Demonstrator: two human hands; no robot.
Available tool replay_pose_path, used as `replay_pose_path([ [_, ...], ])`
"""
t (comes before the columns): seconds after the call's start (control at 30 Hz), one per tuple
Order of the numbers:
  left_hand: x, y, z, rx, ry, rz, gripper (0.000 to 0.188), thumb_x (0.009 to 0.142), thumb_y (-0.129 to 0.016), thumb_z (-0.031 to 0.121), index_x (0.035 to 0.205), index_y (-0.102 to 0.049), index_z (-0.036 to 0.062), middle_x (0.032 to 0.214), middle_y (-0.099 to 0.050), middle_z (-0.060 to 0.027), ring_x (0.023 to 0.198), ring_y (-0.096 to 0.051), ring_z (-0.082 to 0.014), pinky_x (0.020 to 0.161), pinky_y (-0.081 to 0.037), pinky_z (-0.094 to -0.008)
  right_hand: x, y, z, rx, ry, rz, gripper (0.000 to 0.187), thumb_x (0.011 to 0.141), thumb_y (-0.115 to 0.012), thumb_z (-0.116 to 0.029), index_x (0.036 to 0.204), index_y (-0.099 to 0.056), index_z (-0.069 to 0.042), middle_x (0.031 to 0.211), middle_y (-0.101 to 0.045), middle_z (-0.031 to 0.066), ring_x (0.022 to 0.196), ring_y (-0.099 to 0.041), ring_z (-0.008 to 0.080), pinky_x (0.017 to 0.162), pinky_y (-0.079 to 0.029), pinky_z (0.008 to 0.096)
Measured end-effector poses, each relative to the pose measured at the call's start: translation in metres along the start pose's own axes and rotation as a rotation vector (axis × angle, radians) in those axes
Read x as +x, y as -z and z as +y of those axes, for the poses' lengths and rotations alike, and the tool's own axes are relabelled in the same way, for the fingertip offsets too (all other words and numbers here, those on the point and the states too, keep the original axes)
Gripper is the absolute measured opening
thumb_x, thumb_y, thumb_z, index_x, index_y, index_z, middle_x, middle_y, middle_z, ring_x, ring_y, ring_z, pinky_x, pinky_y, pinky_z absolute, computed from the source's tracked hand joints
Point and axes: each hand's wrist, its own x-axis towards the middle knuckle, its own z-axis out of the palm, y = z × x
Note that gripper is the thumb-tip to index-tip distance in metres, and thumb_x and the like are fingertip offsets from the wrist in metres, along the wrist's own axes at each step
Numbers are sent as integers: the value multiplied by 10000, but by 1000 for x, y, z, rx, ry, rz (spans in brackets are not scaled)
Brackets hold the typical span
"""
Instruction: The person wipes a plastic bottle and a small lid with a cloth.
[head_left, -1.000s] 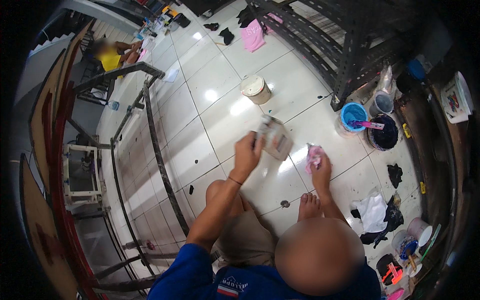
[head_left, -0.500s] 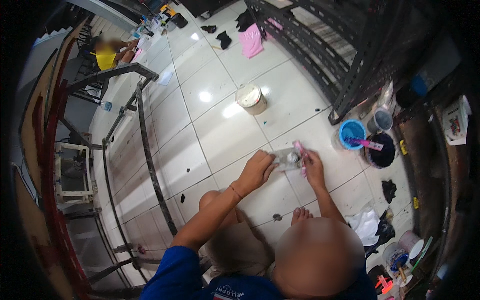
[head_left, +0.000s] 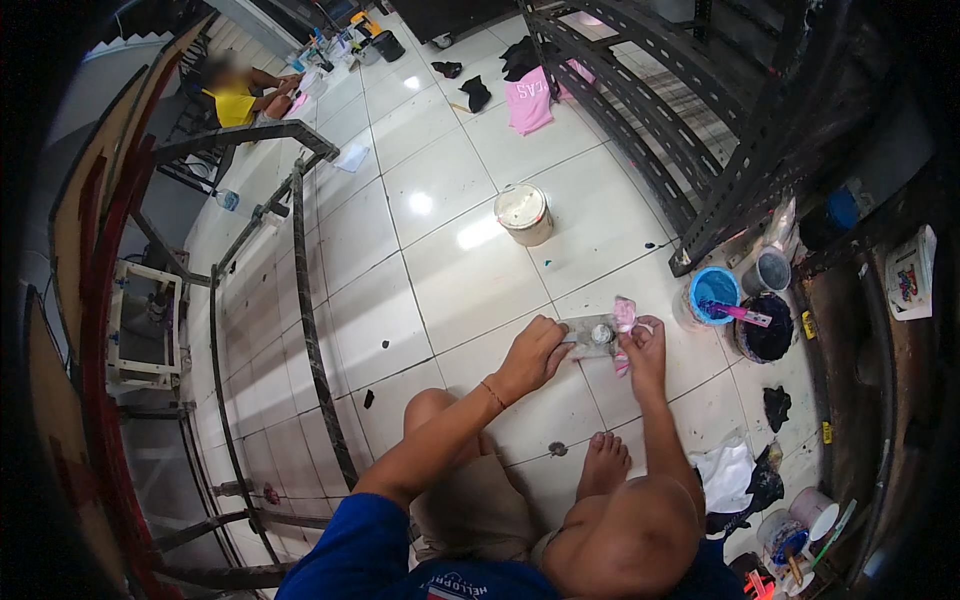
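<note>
Both my hands are raised in front of me over the tiled floor. My left hand (head_left: 535, 355) is closed on the near-left end of a flat, greyish piece (head_left: 582, 326) with a pale round lump on it; its exact kind does not show. At the other end, my right hand (head_left: 645, 348) pinches a crumpled pink and white cloth (head_left: 625, 313). This cloth lies against the piece's right end, and part of it hangs below my fingers. My fingers hide some of both things.
A lidded white pail (head_left: 523, 215) stands ahead. To the right are a blue paint tub (head_left: 712, 294), a dark paint tub (head_left: 768, 338) and a black slotted metal rack (head_left: 640, 130). A metal frame (head_left: 300, 270) runs along the left. Far left sits a person in yellow (head_left: 235, 106).
The whole view has shifted, with the floor things now lower and more to the right. My hands still hold the grey piece and cloth, and the right fingers have changed position on the cloth.
</note>
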Motion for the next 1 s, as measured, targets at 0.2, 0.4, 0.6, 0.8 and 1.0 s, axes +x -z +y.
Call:
replay_pose_path([
  [0.2, 20, -9, 5, -16, -51, 27, 192, 837, -657, 86, 970, -549, -1, 841, -510, -182, 794, -497, -365, 700, -424, -442, 35, 46, 45, -189, -18, 58, 326, 907, -653, -67, 1129, -417, -27, 933, -573, 97, 796, -571, 140, 691, -495, 276],
  [0.4, 17, -14, 13, -25, -38, 31, 188, 850, -651, 92, 966, -540, -7, 854, -519, -185, 814, -508, -368, 721, -435, -443, 26, 50, 57, -393, 278, 184, 334, 893, -641, -64, 1128, -406, -27, 968, -611, 139, 869, -640, 249, 734, -518, 351],
  [0.6, 12, -2, 12, 12, 9, 43, 179, 859, -645, 93, 961, -551, -20, 870, -537, -193, 830, -529, -372, 733, -449, -439, 5, 44, 63, -667, 148, 185, 353, 882, -635, -58, 1149, -413, 5, 977, -646, 252, 902, -657, 400, 769, -500, 448],
  [0.8, 3, -13, 41, 83, 189, 190, 167, 875, -646, 129, 883, -552, -9, 780, -560, -182, 748, -560, -357, 665, -457, -435, -23, 45, 46, -736, 135, 261, 382, 876, -657, -89, 1177, -442, 4, 983, -649, 231, 902, -650, 392, 785, -491, 456],
  [1.0, 24, 0, 53, 166, 472, 189, 261, 885, -657, 220, 804, -533, 5, 669, -576, -160, 620, -568, -345, 591, -453, -437, -24, 65, 22, -996, 366, 435, 372, 859, -686, -117, 1160, -511, 13, 1026, -591, 169, 797, -576, 305, 749, -467, 401],
])
